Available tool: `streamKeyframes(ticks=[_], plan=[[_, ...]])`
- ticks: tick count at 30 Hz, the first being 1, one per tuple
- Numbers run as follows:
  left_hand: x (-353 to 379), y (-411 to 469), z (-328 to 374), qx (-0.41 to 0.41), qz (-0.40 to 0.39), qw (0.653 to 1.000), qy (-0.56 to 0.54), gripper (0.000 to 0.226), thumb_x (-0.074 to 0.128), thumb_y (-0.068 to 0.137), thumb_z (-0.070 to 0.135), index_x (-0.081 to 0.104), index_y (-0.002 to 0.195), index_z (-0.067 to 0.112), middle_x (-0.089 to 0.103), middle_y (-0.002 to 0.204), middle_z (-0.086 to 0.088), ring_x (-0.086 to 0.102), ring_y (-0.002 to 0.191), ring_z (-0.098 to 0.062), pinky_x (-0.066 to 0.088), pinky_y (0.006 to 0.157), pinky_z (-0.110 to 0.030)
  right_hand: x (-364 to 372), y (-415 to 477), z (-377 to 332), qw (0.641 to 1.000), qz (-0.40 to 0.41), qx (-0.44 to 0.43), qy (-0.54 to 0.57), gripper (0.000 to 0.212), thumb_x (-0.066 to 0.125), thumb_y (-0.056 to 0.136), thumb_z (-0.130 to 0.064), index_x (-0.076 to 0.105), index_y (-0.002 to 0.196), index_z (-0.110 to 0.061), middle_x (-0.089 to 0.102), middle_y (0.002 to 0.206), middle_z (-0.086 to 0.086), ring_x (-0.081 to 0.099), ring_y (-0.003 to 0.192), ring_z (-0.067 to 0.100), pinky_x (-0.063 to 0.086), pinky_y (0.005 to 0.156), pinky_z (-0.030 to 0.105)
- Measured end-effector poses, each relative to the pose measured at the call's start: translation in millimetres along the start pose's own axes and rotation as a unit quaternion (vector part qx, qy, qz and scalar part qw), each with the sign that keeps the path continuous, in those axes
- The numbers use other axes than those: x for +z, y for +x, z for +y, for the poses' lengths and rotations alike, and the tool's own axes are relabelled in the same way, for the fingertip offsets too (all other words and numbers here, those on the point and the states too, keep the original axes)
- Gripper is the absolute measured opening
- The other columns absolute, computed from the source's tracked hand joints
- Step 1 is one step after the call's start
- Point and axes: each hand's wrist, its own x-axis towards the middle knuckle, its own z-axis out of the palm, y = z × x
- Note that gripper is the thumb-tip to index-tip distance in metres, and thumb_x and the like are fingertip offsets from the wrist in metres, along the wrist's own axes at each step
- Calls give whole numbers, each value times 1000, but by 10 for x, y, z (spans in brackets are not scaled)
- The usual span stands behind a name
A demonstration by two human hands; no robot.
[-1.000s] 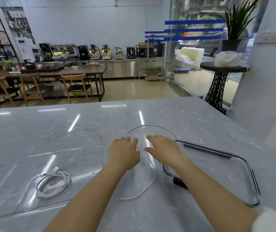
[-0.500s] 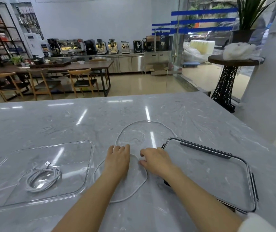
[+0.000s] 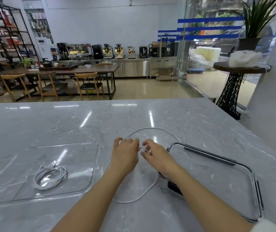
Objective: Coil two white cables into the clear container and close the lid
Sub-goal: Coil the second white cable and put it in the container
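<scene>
A clear container [image 3: 95,158] lies open at the table's left, with one white cable [image 3: 50,178] coiled inside it, its USB plug pointing up. A second white cable [image 3: 150,187] lies loose in two wide loops on the marble in the middle. My left hand [image 3: 125,156] rests palm down where the loops cross, fingers curled onto the cable. My right hand [image 3: 157,156] is right beside it, fingers apart and blurred, tips at the cable. The clear lid [image 3: 217,178] with black clasps lies flat to the right, partly under my right forearm.
The grey marble table [image 3: 67,124] stretches far beyond the hands, and its right edge runs diagonally past the lid. Beyond the table are wooden chairs, a long table, coffee machines and a glass wall with a small round stand.
Both hands drew toward me, then moved forward again and closer together. The loose cable went from one wide curve to two loops. The right fingers have spread.
</scene>
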Motion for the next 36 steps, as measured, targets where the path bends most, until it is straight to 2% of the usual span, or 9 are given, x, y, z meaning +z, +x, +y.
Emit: streamKeyframes(ticks=[6, 9, 15, 18, 23, 27, 30, 34, 36], plan=[[-358, 116, -92, -22, -74, 984, -162, 32, 46, 92, 38, 54, 80, 9, 54, 65, 1, 50, 65, -22, 39, 61, -33, -399, 33, -60, 974, 163, -62, 142, 16, 51, 92, -10, 64, 85, -4, 47, 58, -1, 41, 48, 6, 32, 46, 12], [-475, 120, -266, -34, -49, 981, -187, 42, 47, 94, 35, 54, 72, 0, 50, 59, -4, 46, 58, -24, 37, 57, -33, -682, -13, -75, 949, 104, -43, 295, 9, 64, 84, -22, 63, 77, -16, 40, 50, -5, 32, 36, 3, 28, 38, 14], [-685, 163, -78, -12, -12, 964, -264, 34, 44, 95, 32, 60, 82, 6, 50, 61, 12, 46, 57, -11, 38, 58, -32, -690, -7, -259, 988, 25, -127, 83, 21, 70, 78, -20, 68, 99, -19, 61, 77, -13, 47, 52, 1, 38, 58, 11], [-783, 140, -86, -6, -34, 957, -287, 34, 45, 94, 33, 57, 78, 6, 45, 56, 7, 40, 52, -10, 33, 53, -26, -699, 29, -267, 983, 104, -149, 32, 10, 60, 86, -12, 69, 85, -6, 57, 61, -2, 51, 60, 15, 42, 65, 30], [-831, 6, -553, -45, -144, 950, -273, 34, 41, 96, 32, 50, 68, 15, 47, 62, 2, 42, 56, -13, 36, 59, -27, -1048, 58, -31, 932, 348, -58, 85, 16, 57, 89, -12, 62, 74, -16, 55, 63, 6, 49, 65, 22, 37, 59, 22], [-840, -108, -686, -70, -139, 943, -295, 35, 40, 97, 27, 51, 66, 18, 47, 64, -3, 40, 57, -14, 36, 58, -27, -1211, 34, 209, 949, 156, 119, -248, 27, 62, 84, -33, 63, 109, -21, 59, 119, 7, 52, 106, 26, 37, 87, 35], [-863, -44, -488, -46, -118, 948, -292, 33, 39, 97, 29, 52, 68, 19, 49, 66, -1, 39, 52, -11, 33, 51, -22, -958, 1, -71, 959, 61, 7, -277, 65, 66, 80, -40, 36, 137, -31, 32, 147, 1, 28, 134, 23, 19, 107, 39], [-994, 69, -263, -21, -66, 919, -389, 35, 38, 98, 26, 53, 67, 18, 44, 58, 4, 37, 49, -8, 32, 51, -22, -546, -70, -634, 984, -15, -172, -43, 39, 56, 90, -28, 47, 128, -22, 62, 108, 4, 57, 100, 17, 42, 87, 30], [-1090, 56, -273, -22, -66, 884, -461, 37, 36, 98, 25, 51, 66, 16, 38, 54, 6, 32, 45, -6, 29, 47, -20, -496, -45, -740, 974, 87, -208, -3, 20, 48, 94, -17, 59, 106, -6, 57, 70, -2, 54, 65, 14, 42, 64, 18]])
